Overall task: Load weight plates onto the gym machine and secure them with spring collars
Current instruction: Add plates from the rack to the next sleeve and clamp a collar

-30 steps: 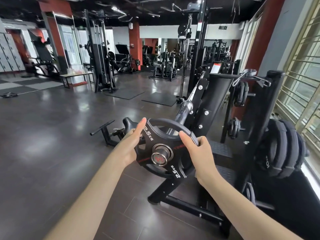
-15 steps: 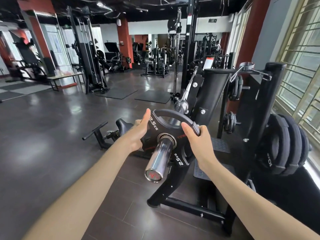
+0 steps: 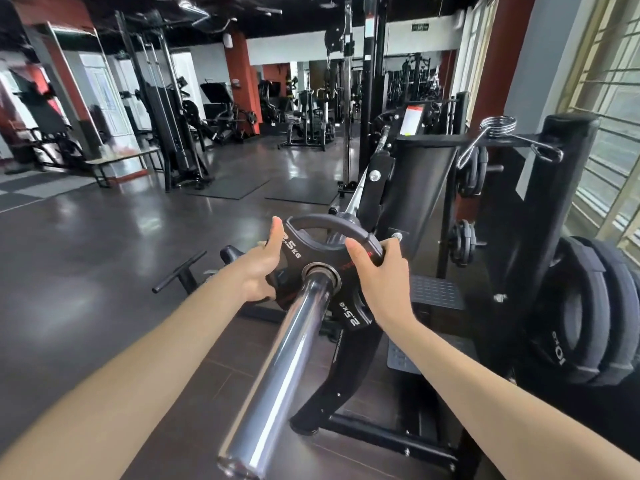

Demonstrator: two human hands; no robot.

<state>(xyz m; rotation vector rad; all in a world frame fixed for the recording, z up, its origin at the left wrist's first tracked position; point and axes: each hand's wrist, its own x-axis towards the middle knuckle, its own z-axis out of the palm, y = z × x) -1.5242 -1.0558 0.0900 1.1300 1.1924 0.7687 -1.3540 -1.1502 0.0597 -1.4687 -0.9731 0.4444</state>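
Both hands — left hand [image 3: 258, 268], right hand [image 3: 379, 275] — grip the "2.5 KG" plate [image 3: 323, 252] on the sleeve [image 3: 287, 358].

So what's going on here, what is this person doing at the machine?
A person is loading a 2.5 kg plate onto the machine's chrome bar sleeve. The sleeve passes through the plate's centre hole. The left hand holds the plate's left edge, and the right hand grips its rim on the right. A spring collar sits on top of the black rack to the right, not yet on the sleeve. Larger plates hang on that rack.
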